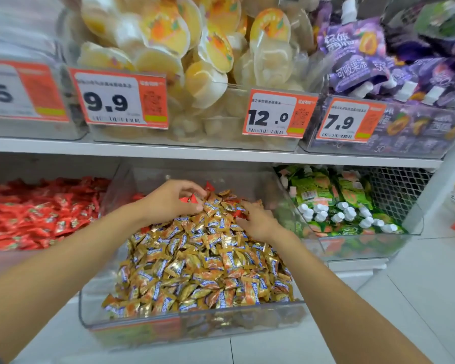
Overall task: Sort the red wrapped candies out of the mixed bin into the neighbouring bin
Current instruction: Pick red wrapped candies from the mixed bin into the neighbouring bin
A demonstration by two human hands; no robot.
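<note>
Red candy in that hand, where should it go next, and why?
Probably a short carry to the left and a drop. The left hand pinches a red wrapped candy just above the mixed bin, so it looks already picked out, and the pile of red candies lies right beside it on that side.

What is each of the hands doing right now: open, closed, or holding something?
Left hand: closed, pinching red wrapped candies.
Right hand: open, fingers resting on the gold candies.
</note>
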